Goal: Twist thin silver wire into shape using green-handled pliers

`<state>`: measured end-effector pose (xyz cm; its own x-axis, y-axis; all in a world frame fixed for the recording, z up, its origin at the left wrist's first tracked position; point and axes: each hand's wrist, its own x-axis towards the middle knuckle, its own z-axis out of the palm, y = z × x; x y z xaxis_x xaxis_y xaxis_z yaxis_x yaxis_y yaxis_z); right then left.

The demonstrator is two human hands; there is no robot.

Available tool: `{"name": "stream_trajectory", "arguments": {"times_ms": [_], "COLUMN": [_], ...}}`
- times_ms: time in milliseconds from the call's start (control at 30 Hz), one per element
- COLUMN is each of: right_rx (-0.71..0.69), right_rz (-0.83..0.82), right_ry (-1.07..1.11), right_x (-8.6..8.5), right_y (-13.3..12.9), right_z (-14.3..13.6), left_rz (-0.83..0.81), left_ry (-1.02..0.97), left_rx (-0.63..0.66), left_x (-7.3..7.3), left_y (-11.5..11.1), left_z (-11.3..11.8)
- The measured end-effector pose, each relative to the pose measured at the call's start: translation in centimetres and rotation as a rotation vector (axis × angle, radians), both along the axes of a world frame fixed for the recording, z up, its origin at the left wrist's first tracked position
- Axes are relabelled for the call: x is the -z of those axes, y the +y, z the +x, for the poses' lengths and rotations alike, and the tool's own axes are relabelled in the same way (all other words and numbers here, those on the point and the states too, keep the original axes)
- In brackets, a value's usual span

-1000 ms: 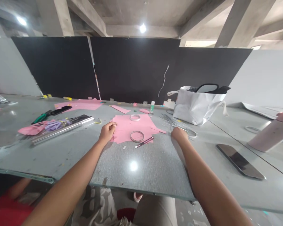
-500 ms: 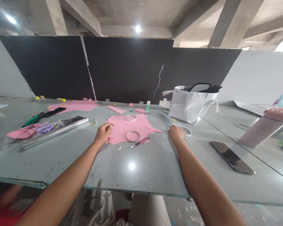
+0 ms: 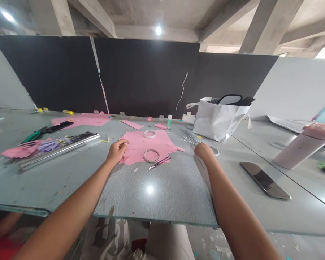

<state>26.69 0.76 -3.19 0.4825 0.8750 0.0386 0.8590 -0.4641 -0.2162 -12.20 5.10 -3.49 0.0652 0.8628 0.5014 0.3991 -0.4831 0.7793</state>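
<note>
My left hand (image 3: 117,151) is closed in a pinch at the left edge of the pink paper (image 3: 162,142). Whatever its fingertips may hold is too small to make out. On the paper lie two rolls of tape, one farther back (image 3: 149,137) and one nearer (image 3: 144,159), with a utility knife (image 3: 159,163) beside the nearer roll. My right hand (image 3: 205,150) is curled shut at the near end of a bundle of thin metal wires (image 3: 189,136). Thin wire pokes out below that fist; its fingertips are hidden.
A white bag (image 3: 212,121) stands behind my right hand. Rightward lie a phone (image 3: 265,180) and a pink bottle (image 3: 294,148). A glue stick (image 3: 169,122) stands behind the paper. At left are a silvery roll (image 3: 59,153), green-handled scissors (image 3: 34,136) and crumpled purple paper (image 3: 50,145).
My right hand has tightened into a fist, and thin wire now shows beneath it. My left hand stays by the paper's edge. The view has shifted slightly.
</note>
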Motion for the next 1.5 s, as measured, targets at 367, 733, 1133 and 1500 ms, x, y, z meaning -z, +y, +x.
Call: {"name": "stream_trajectory", "arguments": {"times_ms": [367,733,1133,1500], "right_rx": [-0.101,-0.457,-0.727,-0.17], "right_rz": [0.097,0.369,0.348,0.113], "right_ry": [0.478,1.055,0.902,-0.124], "right_x": [-3.5,-6.8,-0.7,-0.7], "right_y": [-3.2,-6.8,-3.8,-2.6], "right_z": [-1.7,-5.2,-12.1,-5.8], "left_rz": [0.037,-0.111,-0.484,-0.485], "left_ry": [0.019,0.012,-0.546,-1.005], "left_rx": [0.021,0.311,0.456,0.277], "left_x": [-0.3,-1.0,-2.6,-2.9], "left_y": [-0.3,-3.0,-2.6,0.5], "left_z": [0.4,4.2,10.8,5.2]}}
